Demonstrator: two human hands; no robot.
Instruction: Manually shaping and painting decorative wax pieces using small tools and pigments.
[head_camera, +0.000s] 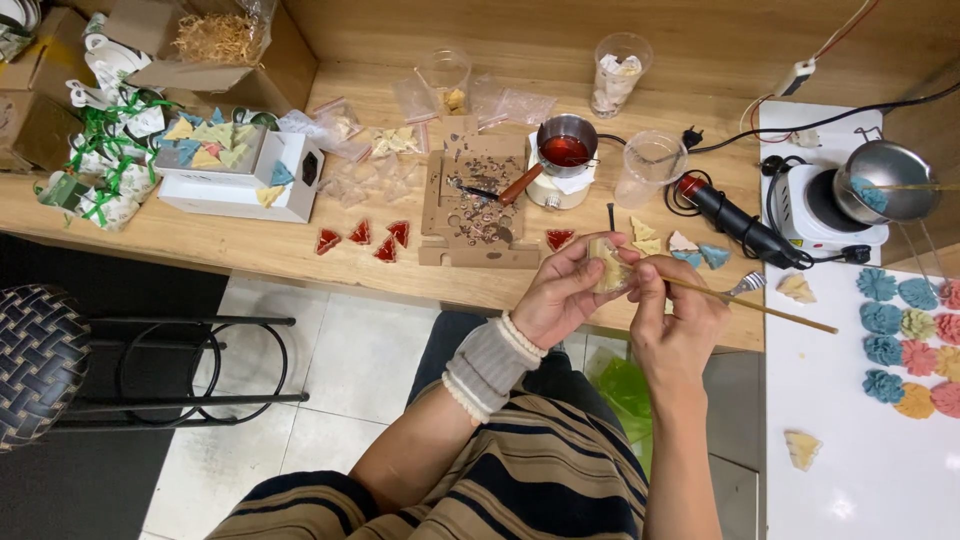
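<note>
My left hand holds a small pale yellow wax piece in a clear wrapper, just in front of the wooden table edge. A knitted wrist band sits on that arm. My right hand meets it from the right, fingers pinching the same piece, and also grips a thin wooden stick that points out to the right. Both hands hover above my lap, below the cardboard working board.
On the wooden table lie red triangular pieces, a small pot of red liquid, plastic cups, a heat gun and a white box of coloured triangles. On a white surface to the right are a hot plate with pan and flower-shaped pieces. A stool stands left.
</note>
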